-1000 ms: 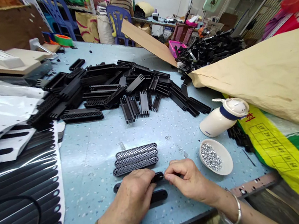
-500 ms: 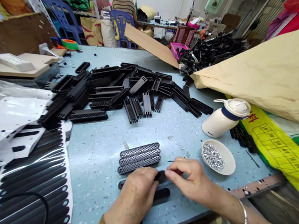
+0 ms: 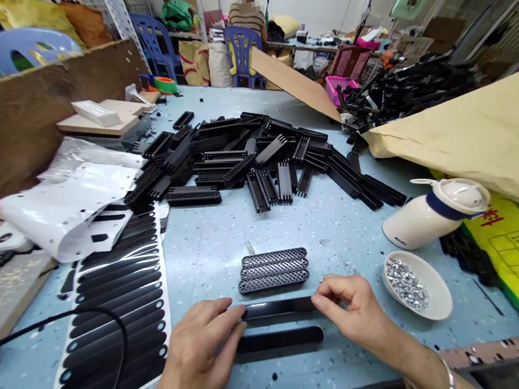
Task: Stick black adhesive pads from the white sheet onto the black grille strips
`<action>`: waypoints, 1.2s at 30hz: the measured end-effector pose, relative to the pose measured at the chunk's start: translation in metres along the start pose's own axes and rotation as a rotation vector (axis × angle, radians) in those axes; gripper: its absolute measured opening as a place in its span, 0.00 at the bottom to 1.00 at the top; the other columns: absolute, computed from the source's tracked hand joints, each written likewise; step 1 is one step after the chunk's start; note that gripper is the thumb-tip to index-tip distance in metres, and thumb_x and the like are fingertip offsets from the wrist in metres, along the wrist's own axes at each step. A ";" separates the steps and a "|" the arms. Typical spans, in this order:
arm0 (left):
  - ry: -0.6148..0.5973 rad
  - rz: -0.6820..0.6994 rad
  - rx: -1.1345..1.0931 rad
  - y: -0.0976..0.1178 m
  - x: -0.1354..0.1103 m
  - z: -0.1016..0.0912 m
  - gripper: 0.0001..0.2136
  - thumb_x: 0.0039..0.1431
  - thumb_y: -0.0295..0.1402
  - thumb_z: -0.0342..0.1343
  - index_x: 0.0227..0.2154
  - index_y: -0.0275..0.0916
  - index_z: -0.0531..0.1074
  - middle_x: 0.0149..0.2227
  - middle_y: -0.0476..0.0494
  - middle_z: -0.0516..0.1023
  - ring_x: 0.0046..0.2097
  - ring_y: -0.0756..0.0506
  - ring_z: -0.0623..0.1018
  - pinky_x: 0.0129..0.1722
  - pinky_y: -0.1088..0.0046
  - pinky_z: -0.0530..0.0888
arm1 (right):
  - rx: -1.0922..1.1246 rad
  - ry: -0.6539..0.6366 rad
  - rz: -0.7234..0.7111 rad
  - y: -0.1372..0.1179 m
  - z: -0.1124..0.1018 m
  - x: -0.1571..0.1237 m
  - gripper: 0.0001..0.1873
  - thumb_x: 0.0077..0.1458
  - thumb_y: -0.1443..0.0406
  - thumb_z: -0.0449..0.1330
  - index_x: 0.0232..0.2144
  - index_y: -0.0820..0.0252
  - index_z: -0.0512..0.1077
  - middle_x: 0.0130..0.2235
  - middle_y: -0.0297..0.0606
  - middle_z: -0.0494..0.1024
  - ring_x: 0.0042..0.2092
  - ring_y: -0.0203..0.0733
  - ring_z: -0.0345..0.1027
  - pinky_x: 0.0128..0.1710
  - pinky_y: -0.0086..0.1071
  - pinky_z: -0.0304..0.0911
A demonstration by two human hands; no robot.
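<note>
My left hand (image 3: 201,350) and my right hand (image 3: 353,311) each pinch one end of a flat black plastic strip (image 3: 278,309) lying across the light blue table (image 3: 209,249). A second flat black strip (image 3: 279,340) lies just in front of it, partly under my left fingers. Right behind them sit three black perforated grille pieces (image 3: 274,269) side by side. A small white bowl of silvery screws (image 3: 414,285) stands just right of my right hand.
A big pile of black grille parts (image 3: 253,156) covers the table's middle. A sheet of black stickers (image 3: 110,312) and white backing film (image 3: 67,207) lie left, with a black cable (image 3: 61,317). A white jug (image 3: 435,215) and brown paper (image 3: 487,130) sit right. A person (image 3: 249,13) sits far back.
My hands have moved apart from the strip's middle to its two ends, laying its full length bare. The camera has swung left, bringing more of the left side into sight.
</note>
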State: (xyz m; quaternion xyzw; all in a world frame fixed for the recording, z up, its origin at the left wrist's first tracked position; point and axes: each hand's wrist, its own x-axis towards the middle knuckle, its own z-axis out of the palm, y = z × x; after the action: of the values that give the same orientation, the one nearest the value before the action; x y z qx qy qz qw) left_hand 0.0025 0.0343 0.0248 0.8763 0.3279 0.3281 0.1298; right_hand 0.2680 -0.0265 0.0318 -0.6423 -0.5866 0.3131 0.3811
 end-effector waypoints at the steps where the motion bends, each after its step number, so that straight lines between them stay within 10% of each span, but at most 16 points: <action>1: -0.021 0.008 -0.021 -0.002 -0.001 0.004 0.09 0.61 0.27 0.55 0.41 0.39 0.77 0.39 0.40 0.81 0.38 0.44 0.81 0.37 0.68 0.79 | -0.001 0.005 0.014 -0.001 0.001 0.000 0.13 0.51 0.64 0.56 0.17 0.60 0.69 0.18 0.33 0.68 0.21 0.34 0.60 0.21 0.28 0.56; 15: -0.061 0.055 -0.171 -0.002 0.008 0.016 0.10 0.63 0.25 0.50 0.36 0.35 0.78 0.35 0.41 0.81 0.36 0.48 0.81 0.36 0.74 0.80 | 0.145 -0.014 0.272 -0.014 -0.002 0.001 0.13 0.46 0.61 0.56 0.14 0.58 0.62 0.15 0.28 0.59 0.19 0.31 0.51 0.19 0.28 0.47; 36: -0.028 0.086 -0.153 -0.004 0.010 0.017 0.09 0.62 0.25 0.51 0.36 0.37 0.78 0.35 0.42 0.82 0.35 0.47 0.82 0.36 0.74 0.81 | -0.375 -0.012 -0.092 0.000 0.002 -0.005 0.13 0.51 0.69 0.52 0.18 0.58 0.54 0.20 0.31 0.62 0.22 0.33 0.55 0.24 0.32 0.45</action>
State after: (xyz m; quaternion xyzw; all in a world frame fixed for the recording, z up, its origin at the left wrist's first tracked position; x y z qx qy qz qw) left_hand 0.0177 0.0437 0.0155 0.8817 0.2620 0.3452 0.1866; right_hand 0.2655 -0.0314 0.0300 -0.6728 -0.6656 0.1842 0.2652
